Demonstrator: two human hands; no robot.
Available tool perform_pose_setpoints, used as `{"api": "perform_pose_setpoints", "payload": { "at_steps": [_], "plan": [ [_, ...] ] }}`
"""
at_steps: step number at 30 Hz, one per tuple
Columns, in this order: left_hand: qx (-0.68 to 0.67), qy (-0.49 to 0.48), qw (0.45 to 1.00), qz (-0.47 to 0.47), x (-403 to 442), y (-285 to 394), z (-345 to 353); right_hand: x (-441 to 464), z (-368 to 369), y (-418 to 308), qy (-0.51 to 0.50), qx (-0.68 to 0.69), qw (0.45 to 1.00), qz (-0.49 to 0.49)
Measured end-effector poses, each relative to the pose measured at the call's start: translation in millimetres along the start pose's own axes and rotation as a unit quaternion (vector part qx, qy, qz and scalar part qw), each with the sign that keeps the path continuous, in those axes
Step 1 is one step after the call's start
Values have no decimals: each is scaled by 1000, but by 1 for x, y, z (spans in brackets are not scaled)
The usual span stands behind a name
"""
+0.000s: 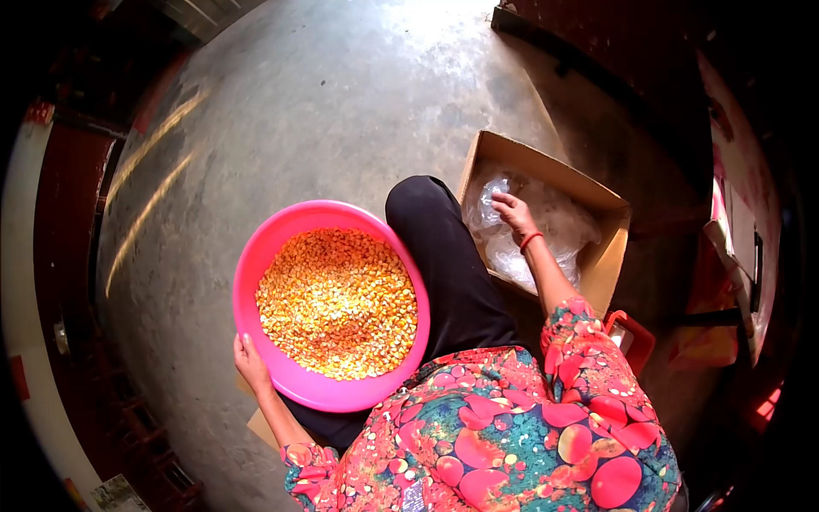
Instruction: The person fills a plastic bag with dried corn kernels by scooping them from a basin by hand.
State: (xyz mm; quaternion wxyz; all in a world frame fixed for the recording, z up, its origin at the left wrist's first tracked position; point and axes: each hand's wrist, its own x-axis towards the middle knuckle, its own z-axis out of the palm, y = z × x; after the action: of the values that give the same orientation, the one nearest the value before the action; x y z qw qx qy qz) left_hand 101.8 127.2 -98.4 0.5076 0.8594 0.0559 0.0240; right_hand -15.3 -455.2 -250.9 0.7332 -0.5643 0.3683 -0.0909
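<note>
A round pink basin of corn kernels is held at its eight-o'clock rim by the left hand; well apart, at two o'clock, clear plastic in a box is met by the right hand, grip unclear.
</note>
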Motion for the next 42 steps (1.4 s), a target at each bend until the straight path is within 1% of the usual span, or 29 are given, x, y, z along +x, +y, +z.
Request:
{"api": "perform_pose_setpoints", "payload": {
  "at_steps": [1, 3, 5, 7, 9, 10, 12, 13, 15, 17, 19, 20, 21, 22, 23, 24, 25, 27, 28, 29, 31, 33, 34, 35, 38, 39, 40, 41, 42],
  "plan": [
    [-4, 1, 1000, 1, 0, -1, 0, -17, -11, -27, -3, 58, 998, 34],
    [-19, -2, 1000, 3, 1, -3, 1, -38, -37, -59, -41, 180, 983, 3],
    [-15, 5, 1000, -1, 0, -2, 2, -55, -59, -79, -116, 282, 952, -14],
    [-10, 16, 1000, -5, -2, 0, 2, -55, -81, -77, -92, 237, 967, -17],
    [-83, 48, 994, 45, -3, 5, 8, -62, -81, -87, -52, 211, 976, -25],
    [-87, 55, 994, 47, -7, 8, 8, -66, -79, -90, -46, 220, 974, -35],
    [43, 138, 987, 75, -20, 41, 15, -79, -57, -116, -82, 219, 971, -43],
    [40, 141, 986, 74, -26, 60, 23, -88, -44, -131, -111, 220, 968, -50],
    [-8, 93, 987, 132, -42, 108, 49, -108, -2, -166, -206, 172, 960, -84],
    [-88, -37, 981, 166, -63, 164, 81, -130, 43, -194, -293, 126, 944, -83],
    [-108, -154, 960, 205, -83, 206, 111, -159, 90, -213, -402, 55, 907, -112],
    [-111, -198, 948, 225, -93, 217, 124, -178, 113, -226, -481, 44, 871, -94],
    [-112, -242, 933, 243, -101, 224, 134, -194, 134, -224, -510, 50, 855, -84],
    [-156, -251, 927, 230, -109, 224, 143, -209, 150, -228, -549, -18, 825, -134],
    [-199, -260, 920, 217, -111, 220, 148, -214, 163, -226, -572, -131, 757, -286],
    [-133, -242, 933, 230, -109, 218, 143, -223, 173, -224, -565, -156, 737, -337],
    [-154, -227, 946, 176, -109, 217, 137, -230, 180, -224, -556, -179, 714, -386],
    [-242, -216, 935, 146, -105, 191, 133, -232, 189, -222, -462, -184, 721, -482],
    [-283, -194, 935, 95, -106, 181, 131, -231, 188, -222, -398, -233, 745, -482],
    [-299, -172, 936, 72, -105, 177, 126, -228, 186, -220, -310, -310, 724, -532],
    [-409, -136, 901, 46, -100, 165, 121, -218, 184, -212, -195, -420, 718, -520],
    [-428, -116, 896, 36, -97, 161, 114, -203, 175, -192, -218, -452, 733, -459],
    [-474, -90, 876, -15, -98, 168, 110, -197, 170, -185, -239, -511, 721, -402],
    [-518, -63, 850, -65, -98, 172, 106, -180, 162, -161, -262, -453, 738, -425],
    [-537, -67, 840, -52, -94, 158, 95, -183, 167, -160, -266, -455, 734, -428],
    [-550, -72, 831, -39, -95, 160, 91, -193, 174, -170, -300, -373, 795, -372],
    [-526, -58, 848, -43, -95, 162, 90, -202, 182, -176, -329, -286, 844, -311],
    [-524, -55, 849, -44, -95, 163, 89, -208, 188, -177, -376, -217, 870, -233],
    [-529, -67, 845, -38, -96, 165, 89, -214, 196, -177, -372, -255, 836, -312]
  ]
}}
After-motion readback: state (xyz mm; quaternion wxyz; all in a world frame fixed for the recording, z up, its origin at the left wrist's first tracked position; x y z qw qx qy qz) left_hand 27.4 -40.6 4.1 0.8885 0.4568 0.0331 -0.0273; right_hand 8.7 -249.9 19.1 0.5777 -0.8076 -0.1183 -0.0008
